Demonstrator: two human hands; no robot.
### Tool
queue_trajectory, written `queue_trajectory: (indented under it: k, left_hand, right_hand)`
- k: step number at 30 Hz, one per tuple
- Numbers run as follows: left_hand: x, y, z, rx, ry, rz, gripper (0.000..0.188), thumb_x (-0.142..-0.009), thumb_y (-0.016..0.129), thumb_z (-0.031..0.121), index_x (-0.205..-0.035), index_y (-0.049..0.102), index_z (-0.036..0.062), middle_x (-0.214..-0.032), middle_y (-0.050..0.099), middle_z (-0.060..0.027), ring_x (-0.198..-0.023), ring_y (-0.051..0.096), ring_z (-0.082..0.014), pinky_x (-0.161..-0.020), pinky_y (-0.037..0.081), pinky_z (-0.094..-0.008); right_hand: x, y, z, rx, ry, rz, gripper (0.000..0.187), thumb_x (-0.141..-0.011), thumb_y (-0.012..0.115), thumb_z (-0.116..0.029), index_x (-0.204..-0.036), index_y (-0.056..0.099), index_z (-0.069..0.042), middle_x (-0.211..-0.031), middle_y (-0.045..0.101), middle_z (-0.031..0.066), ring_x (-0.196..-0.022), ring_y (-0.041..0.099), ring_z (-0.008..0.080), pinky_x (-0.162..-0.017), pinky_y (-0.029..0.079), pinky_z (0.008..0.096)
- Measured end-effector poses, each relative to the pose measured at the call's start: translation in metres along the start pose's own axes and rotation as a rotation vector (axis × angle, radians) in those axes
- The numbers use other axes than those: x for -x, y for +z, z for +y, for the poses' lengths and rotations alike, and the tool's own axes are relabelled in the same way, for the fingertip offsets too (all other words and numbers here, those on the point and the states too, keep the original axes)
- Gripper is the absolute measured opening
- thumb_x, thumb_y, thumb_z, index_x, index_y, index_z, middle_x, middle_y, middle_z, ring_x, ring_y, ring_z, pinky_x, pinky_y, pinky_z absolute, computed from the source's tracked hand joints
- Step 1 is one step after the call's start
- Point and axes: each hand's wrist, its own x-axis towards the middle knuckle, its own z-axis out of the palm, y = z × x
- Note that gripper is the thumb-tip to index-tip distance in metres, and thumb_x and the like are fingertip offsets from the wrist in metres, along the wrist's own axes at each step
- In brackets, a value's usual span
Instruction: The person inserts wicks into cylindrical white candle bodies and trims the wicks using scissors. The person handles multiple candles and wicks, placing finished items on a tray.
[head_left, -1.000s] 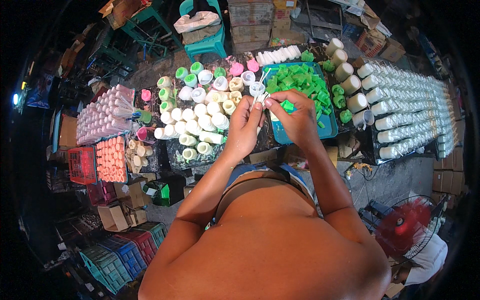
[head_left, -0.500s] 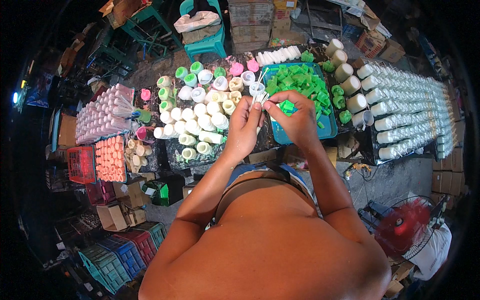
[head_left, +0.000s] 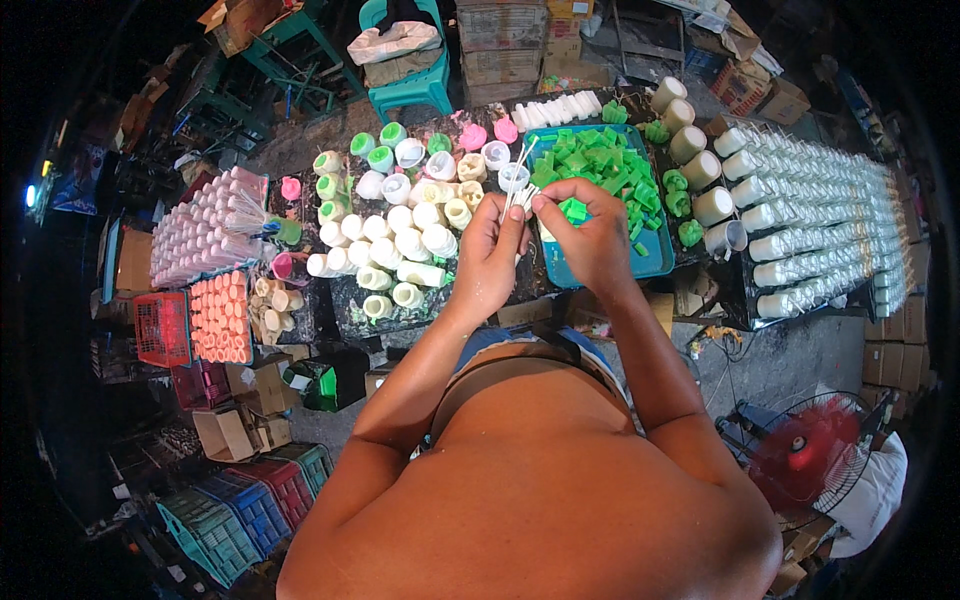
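Observation:
A bunch of thin white candle wicks [head_left: 516, 180] is gripped upright in my left hand [head_left: 488, 250], which is closed around it over the table's middle. My right hand [head_left: 592, 235] is closed in a pinch at the right side of the bunch, thumb and forefinger on the wick ends. Beneath and beyond my right hand lies a blue tray [head_left: 655, 262] heaped with green star-shaped pieces [head_left: 590, 160]. Left of my left hand stand several cream candle cups [head_left: 408, 245]. A small clear cup [head_left: 513, 177] sits just behind the wicks.
Wrapped white candles [head_left: 790, 215] fill the table's right end, beside larger cream candles [head_left: 712, 205]. Pink-white candles [head_left: 215, 220] and orange ones [head_left: 220, 318] stand at the left. A red fan [head_left: 800, 455] is at the lower right, stacked crates [head_left: 240, 510] at the lower left.
My right thumb and fingertips have shifted slightly at the wick ends. My left hand keeps the bunch in nearly the same place.

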Motion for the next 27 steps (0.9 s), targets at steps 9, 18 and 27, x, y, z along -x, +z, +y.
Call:
queue_trajectory:
  k: [9, 18, 27]
  left_hand:
    - [-0.002, -0.002, -0.002, 0.0, 0.003, -0.008, 0.021, -0.11, 0.05, 0.022, -0.096, 0.051, 0.0064, -0.072, 0.05, 0.0034, -0.065, 0.042, -0.0043, -0.059, 0.035, -0.0229]
    - [-0.005, 0.001, -0.001, -0.063, 0.048, -0.01, 0.022, -0.11, 0.051, 0.021, -0.093, 0.052, 0.0063, -0.073, 0.049, 0.0033, -0.067, 0.042, -0.0049, -0.061, 0.035, -0.0233]
    - [-0.005, 0.005, 0.006, 0.005, 0.099, 0.036, 0.017, -0.11, 0.048, 0.018, -0.099, 0.052, 0.0056, -0.075, 0.05, 0.0019, -0.069, 0.044, -0.0055, -0.063, 0.037, -0.0232]
  right_hand:
    - [-0.002, -0.001, 0.003, -0.058, 0.016, 0.008, 0.017, -0.084, 0.08, -0.01, -0.095, 0.073, 0.0, -0.085, 0.073, 0.0082, -0.08, 0.067, 0.015, -0.079, 0.053, 0.0304]
    - [-0.004, -0.002, 0.006, -0.08, 0.022, -0.085, 0.016, -0.085, 0.079, -0.008, -0.097, 0.074, 0.001, -0.088, 0.074, 0.0095, -0.082, 0.068, 0.0148, -0.078, 0.052, 0.03]
    - [-0.003, -0.001, -0.002, -0.048, -0.061, -0.006, 0.014, -0.082, 0.08, -0.004, -0.094, 0.074, -0.001, -0.087, 0.074, 0.0085, -0.08, 0.067, 0.0146, -0.076, 0.052, 0.029]
